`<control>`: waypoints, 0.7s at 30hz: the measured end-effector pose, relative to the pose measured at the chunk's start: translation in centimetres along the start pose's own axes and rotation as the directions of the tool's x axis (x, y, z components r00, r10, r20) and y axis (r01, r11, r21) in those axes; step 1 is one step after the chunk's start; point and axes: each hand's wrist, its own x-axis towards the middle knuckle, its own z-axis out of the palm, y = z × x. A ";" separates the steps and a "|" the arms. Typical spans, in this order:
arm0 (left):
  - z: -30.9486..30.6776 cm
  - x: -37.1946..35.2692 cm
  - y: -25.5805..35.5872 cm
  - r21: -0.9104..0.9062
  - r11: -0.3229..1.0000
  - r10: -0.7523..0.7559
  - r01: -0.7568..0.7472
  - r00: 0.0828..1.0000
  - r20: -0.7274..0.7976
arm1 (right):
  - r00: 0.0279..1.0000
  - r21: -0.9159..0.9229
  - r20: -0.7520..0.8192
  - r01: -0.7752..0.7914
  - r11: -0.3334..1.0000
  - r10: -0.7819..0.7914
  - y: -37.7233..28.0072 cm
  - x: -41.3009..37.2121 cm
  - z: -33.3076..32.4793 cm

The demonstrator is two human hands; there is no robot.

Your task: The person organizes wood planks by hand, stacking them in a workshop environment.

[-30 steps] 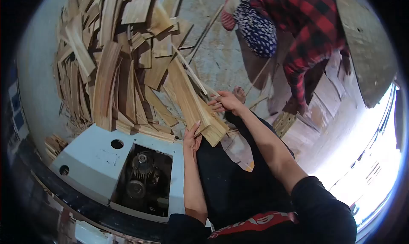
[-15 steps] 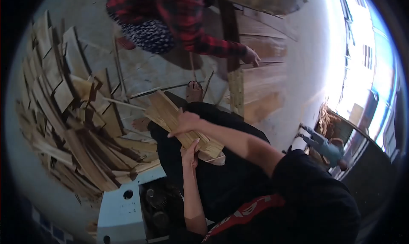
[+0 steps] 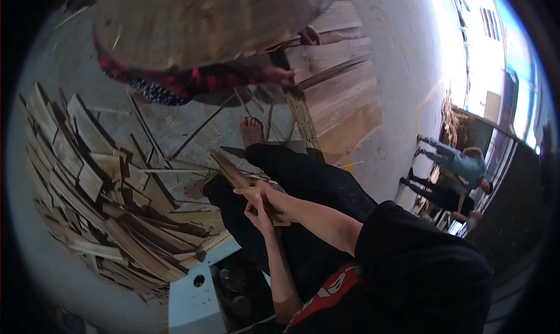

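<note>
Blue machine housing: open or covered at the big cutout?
Open. The blue machine housing has no cover over its large cutout; dark machine parts show inside.

board (image 3: 228, 168): brown | machine (image 3: 185, 303): pale blue | sleeve (image 3: 227, 79): red-black check | trousers (image 3: 318, 181): black

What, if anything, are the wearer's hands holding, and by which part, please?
The left hand and right hand hold at least one wooden board around the middle, its far end sticking out.
</note>
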 end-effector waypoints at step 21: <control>3.8 -1.2 6.0 0.496 0.788 -0.529 0.366 0.814 0.241 | 0.977 0.793 0.016 -0.144 0.592 0.215 7.1 -9.0 -3.3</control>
